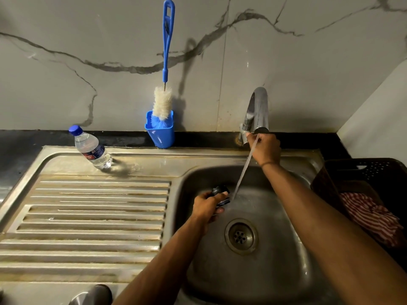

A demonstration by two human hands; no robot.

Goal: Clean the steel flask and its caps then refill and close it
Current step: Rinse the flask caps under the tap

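Observation:
My left hand [207,205] grips a small dark flask cap [221,193] low inside the steel sink [253,271], right beside the falling water. A thin stream of water [244,168] runs down from the chrome tap [258,111] into the basin. My right hand [265,148] is up at the tap's base with its fingers on the tap handle [243,134]. A rounded steel object [92,296], perhaps the flask, pokes in at the bottom edge of the drainboard.
A ribbed steel drainboard [88,216] lies left of the basin, with a small plastic water bottle [91,148] at its back. A blue bottle brush [164,91] stands in a blue holder [160,134] against the marble wall. A dark basket [361,172] holding a red striped cloth [372,219] sits right.

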